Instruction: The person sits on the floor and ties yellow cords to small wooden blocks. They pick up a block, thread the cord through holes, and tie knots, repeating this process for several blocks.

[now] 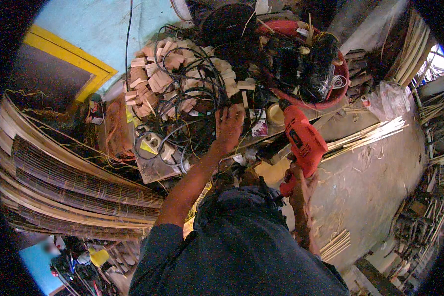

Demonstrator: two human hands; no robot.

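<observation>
Head view: right hand (297,181) wrapped around the grip of a red drill (303,140), held beside the bench (155,167). Left hand (229,126), fingers spread, rests among cables (182,84). Drill likely heavy, rigid; best held by its handle.

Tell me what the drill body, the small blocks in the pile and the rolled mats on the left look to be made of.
Drill: red body looks like moulded plastic, smooth with a slight sheen; dark front end, probably metal. Small blocks: pale, matt, square-cut, apparently raw wood. Rolled mats: thin parallel slats, brownish, likely bamboo or reed; cannot tell which.
</observation>
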